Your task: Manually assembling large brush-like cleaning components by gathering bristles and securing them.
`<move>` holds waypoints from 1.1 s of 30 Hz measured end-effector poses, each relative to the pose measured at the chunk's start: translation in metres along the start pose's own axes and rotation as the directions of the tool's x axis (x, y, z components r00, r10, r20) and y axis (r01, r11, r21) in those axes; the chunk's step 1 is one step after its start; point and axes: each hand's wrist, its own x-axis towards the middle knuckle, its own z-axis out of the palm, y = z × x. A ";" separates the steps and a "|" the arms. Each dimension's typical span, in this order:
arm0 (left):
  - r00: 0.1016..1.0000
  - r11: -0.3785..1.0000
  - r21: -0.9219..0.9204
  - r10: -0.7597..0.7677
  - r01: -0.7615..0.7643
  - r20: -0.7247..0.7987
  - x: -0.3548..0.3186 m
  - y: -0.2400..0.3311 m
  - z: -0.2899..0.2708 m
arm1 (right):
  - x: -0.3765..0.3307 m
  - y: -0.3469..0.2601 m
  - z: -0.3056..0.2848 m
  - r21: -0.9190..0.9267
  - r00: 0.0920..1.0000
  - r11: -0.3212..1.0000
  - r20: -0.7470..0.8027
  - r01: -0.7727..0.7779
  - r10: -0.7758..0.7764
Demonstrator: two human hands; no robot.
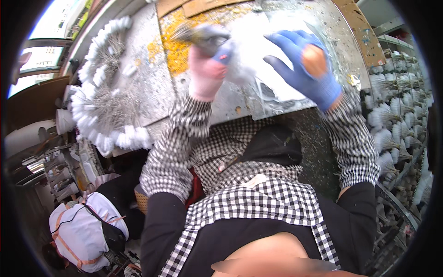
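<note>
My left hand (pixel 206 69), in a pink glove with greyish fingers, is closed round a bundle of thin wire stems (pixel 182 33). The stem ends stick out to the left; a blurred white part shows on the other side of the fist. To the right, my right hand (pixel 302 67) wears a blue glove with bare skin showing at its back. Its fingers are apart and hold nothing, over a white patch (pixel 251 34) on a glass-like sheet (pixel 277 108). Whether the fingers touch the white stuff I cannot tell.
White-tipped wire bunches (pixel 110 134) lie along the table's left side. Yellow granules (pixel 173 57) are scattered beside a brown cardboard strip (pixel 205 5). Racks with white bunches (pixel 392 111) stand at the right. Another person (pixel 90 231) bends over at the lower left.
</note>
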 end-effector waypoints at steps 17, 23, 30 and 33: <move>0.595 0.710 -0.703 -0.548 -0.041 -0.588 -0.132 0.087 -0.082 | -0.041 -0.112 -0.002 0.666 0.965 0.700 0.211 -0.258 0.154; 0.514 0.718 -0.691 -0.563 -0.085 -0.647 -0.128 0.085 -0.088 | -0.047 -0.118 0.005 0.693 0.961 0.669 0.238 -0.268 0.138; 0.408 0.774 -0.622 -0.532 -0.122 -0.742 -0.129 0.081 -0.094 | -0.052 -0.122 0.009 0.717 0.954 0.634 0.263 -0.291 0.141; 0.398 0.777 -0.619 -0.534 -0.117 -0.746 -0.127 0.082 -0.091 | -0.056 -0.123 0.011 0.719 0.952 0.627 0.272 -0.299 0.142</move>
